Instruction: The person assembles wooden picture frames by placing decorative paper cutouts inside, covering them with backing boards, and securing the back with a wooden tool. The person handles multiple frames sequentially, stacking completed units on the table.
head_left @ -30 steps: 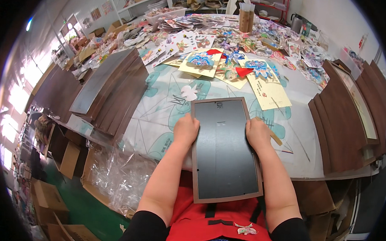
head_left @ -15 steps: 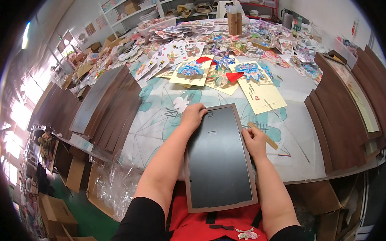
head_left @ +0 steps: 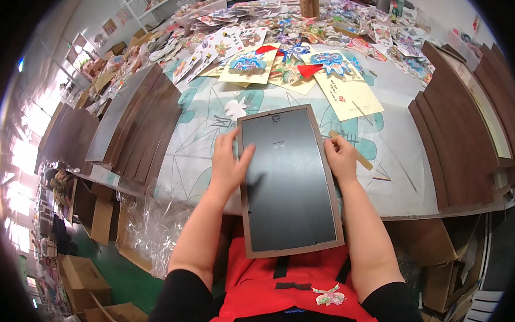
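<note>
Frame (head_left: 288,187) has splayed left hand (head_left: 229,167), curled right hand (head_left: 341,158) alongside.

Worktable (head_left: 394,146): white covering, green patches, dark lines
Left side: stacked brown frames (head_left: 142,126)
Right side: brown frame stack (head_left: 439,153)
Middle: yellow cards (head_left: 353,102), white paper cutout (head_left: 235,108), narrow tan strip (head_left: 363,161)
Far side: heaped colourful cutouts (head_left: 359,22)

Blk short sleeves (head_left: 187,297), well below L hand (head_left: 229,163) & R hand (head_left: 341,158). Red apron (head_left: 245,271) lower btwn hands, w/ dk straps (head_left: 281,267), sm dk tab (head_left: 293,286), pale patterned ornament (head_left: 330,297) below R hand.
</note>
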`<state>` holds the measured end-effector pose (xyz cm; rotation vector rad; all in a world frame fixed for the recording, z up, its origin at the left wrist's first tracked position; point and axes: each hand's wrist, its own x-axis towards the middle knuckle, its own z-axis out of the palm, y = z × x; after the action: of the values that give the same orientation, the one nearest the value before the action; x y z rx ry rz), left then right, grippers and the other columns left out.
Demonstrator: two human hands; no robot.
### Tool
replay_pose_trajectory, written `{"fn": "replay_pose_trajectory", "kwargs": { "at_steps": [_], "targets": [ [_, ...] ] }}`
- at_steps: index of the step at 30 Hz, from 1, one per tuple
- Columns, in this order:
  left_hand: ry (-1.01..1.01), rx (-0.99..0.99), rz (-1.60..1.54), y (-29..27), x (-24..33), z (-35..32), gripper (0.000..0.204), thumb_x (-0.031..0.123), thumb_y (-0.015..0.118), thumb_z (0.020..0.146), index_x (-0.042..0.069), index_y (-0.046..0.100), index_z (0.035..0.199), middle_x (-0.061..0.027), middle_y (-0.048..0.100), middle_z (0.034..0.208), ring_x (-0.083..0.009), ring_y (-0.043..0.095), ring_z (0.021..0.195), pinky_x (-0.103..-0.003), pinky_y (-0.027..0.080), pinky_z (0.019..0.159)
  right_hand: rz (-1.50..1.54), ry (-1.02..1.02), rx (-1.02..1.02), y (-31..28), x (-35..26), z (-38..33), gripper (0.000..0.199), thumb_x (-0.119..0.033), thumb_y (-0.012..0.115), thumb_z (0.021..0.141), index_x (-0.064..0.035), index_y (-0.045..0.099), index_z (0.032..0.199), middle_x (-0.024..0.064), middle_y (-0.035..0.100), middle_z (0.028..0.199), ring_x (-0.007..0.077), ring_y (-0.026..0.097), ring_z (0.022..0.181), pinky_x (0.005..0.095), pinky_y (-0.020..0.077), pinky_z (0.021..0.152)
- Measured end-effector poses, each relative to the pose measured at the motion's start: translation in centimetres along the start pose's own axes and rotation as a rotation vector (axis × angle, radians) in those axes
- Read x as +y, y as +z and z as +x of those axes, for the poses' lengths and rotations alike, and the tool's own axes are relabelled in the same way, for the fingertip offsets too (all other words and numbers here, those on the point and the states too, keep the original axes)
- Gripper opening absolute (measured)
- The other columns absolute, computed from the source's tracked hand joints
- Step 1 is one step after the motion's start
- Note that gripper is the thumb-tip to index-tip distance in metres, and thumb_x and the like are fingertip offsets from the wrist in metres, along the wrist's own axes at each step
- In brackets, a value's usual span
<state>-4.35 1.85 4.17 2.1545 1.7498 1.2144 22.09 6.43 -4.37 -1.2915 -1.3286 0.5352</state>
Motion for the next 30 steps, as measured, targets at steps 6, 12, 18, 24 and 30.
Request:
{"fn": "replay_pose_trajectory", "kwargs": {
  "at_steps": [6, 12, 18, 24, 30],
  "targets": [
    [-0.289, -0.211, -0.158, -2.3, 2.4, -11.4, 0.055, 0.018, 0.071, 0.078, -0.005, 0.046, 0.121, -0.0091, 0.050, 0.065, -0.0189, 0.050, 0.059, -0.031, 0.042, 0.057, 0.066, 0.063, -0.110, -0.6, 0.5, 0.0, 0.022, -0.019, 0.065, 0.083, 0.0022, 0.065, 0.087, 0.0058, 0.059, 0.063, 0.0102, 0.053, 0.057, 0.0259, 0.0421, 0.055],
    [-0.362, -0.244, -0.165, -2.2, 2.5, -12.1, 0.037, 0.017, 0.064, 0.084, -0.007, 0.047, 0.107, -0.0139, 0.053, 0.058, -0.0305, 0.057, 0.054, -0.039, 0.044, 0.053, -0.075, 0.161, -0.297, -4.5, -4.5, -4.1, 0.038, -0.025, 0.069, 0.079, 0.0033, 0.064, 0.105, 0.0064, 0.061, 0.069, 0.0128, 0.055, 0.062, 0.0275, 0.0449, 0.060],
    [-0.310, -0.283, -0.064, -2.5, 2.7, -11.6, 0.033, 0.016, 0.058, 0.087, -0.008, 0.047, 0.107, -0.0245, 0.060, 0.069, -0.0425, 0.060, 0.066, -0.048, 0.046, 0.060, -0.397, 0.045, -0.348, -5.3, -6.8, -6.8, 0.034, -0.026, 0.064, 0.083, 0.0043, 0.065, 0.099, 0.0222, 0.062, 0.072, 0.0376, 0.061, 0.067, 0.0410, 0.0487, 0.064],
    [-0.341, -0.310, -0.100, -2.2, 1.4, -10.4, 0.032, 0.014, 0.056, 0.088, -0.007, 0.046, 0.111, -0.0293, 0.060, 0.080, -0.0457, 0.059, 0.078, -0.050, 0.046, 0.069, -0.492, -0.077, -0.360, -5.3, -6.8, -6.7, 0.030, -0.023, 0.059, 0.086, 0.0060, 0.064, 0.091, 0.0273, 0.061, 0.077, 0.0415, 0.061, 0.071, 0.0452, 0.0476, 0.064],
    [0.133, -0.137, 0.106, -2.3, 4.2, -11.3, 0.048, 0.018, 0.071, 0.077, 0.002, 0.052, 0.118, -0.0171, 0.055, 0.107, -0.0352, 0.052, 0.100, -0.043, 0.042, 0.084, -0.126, 0.190, -0.262, -5.1, -6.1, -7.4, 0.031, -0.024, 0.064, 0.084, 0.0046, 0.066, 0.094, 0.0167, 0.062, 0.064, 0.0238, 0.060, 0.057, 0.0346, 0.0461, 0.056]
  ]
}}
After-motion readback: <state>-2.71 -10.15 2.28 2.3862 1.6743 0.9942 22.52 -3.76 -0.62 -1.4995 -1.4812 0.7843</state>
